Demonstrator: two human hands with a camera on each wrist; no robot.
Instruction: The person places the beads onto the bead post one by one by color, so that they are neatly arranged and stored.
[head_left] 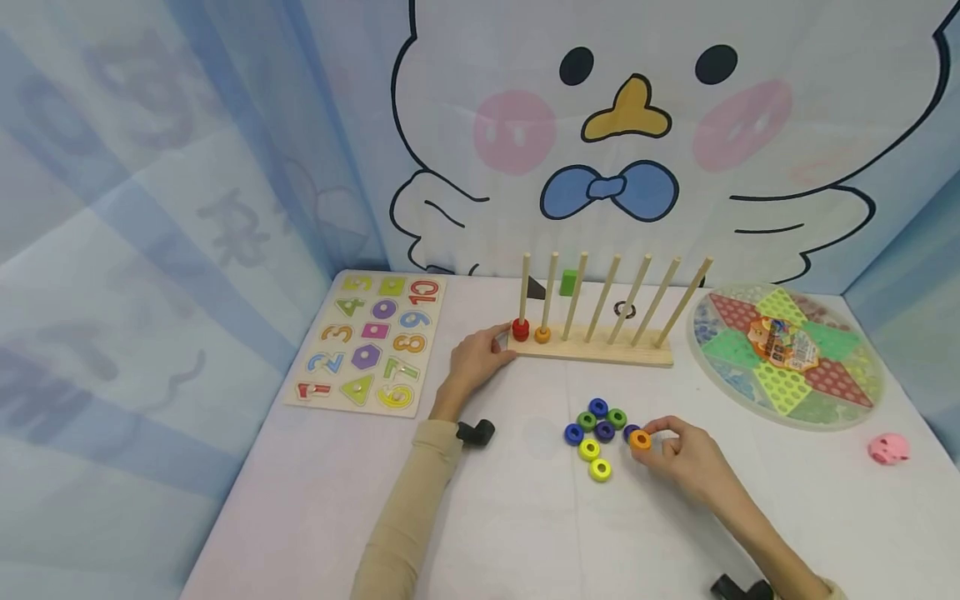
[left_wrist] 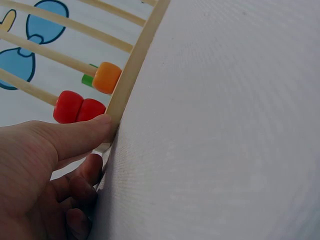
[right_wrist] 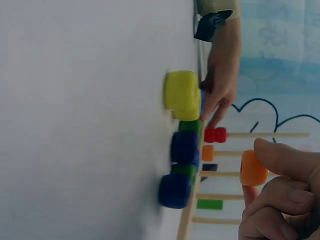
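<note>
My left hand (head_left: 475, 360) grips the left end of a wooden peg stand (head_left: 592, 354), its thumb against the base edge in the left wrist view. Two red beads (left_wrist: 68, 106) are stacked on the first peg, and one orange bead (left_wrist: 107, 78) sits on the second; the other pegs are bare. Between thumb and fingers, my right hand (head_left: 693, 467) pinches another orange bead (right_wrist: 253, 168), raised off the table. Just left of that hand lie loose ring beads: blue (head_left: 597, 407), green (head_left: 617, 418), purple (head_left: 604, 431) and yellow (head_left: 600, 471).
A number-and-shape puzzle board (head_left: 386, 333) lies at the left. To the right are a round Chinese checkers board (head_left: 810, 408) and a pink pig toy (head_left: 888, 448). Behind the pegs are a green block (head_left: 568, 282) and a dark triangle (head_left: 536, 288), before a printed curtain (head_left: 525, 233).
</note>
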